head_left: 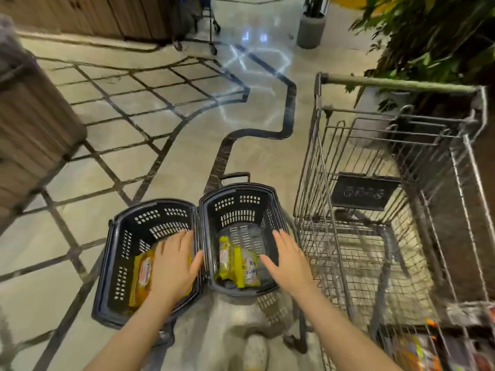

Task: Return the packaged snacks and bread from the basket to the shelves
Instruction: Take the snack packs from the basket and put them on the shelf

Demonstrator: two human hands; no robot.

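Two dark plastic baskets stand side by side on the floor below me. The left basket [117, 263] holds an orange-yellow snack packet [142, 277]. My left hand [174, 266] hovers flat over that packet with fingers spread, holding nothing. The right basket [241, 207] holds yellow and white packaged snacks [237, 261] standing on its bottom. My right hand [288, 261] reaches over the right basket's rim, palm down, fingers apart and empty, just right of the packets.
A metal shopping cart [388, 210] stands close on the right, with colourful packets [417, 352] at the bottom right. A wooden bin [32, 129] is at the left. Plants [434, 36] fill the top right. Tiled floor [160, 108] stretches ahead.
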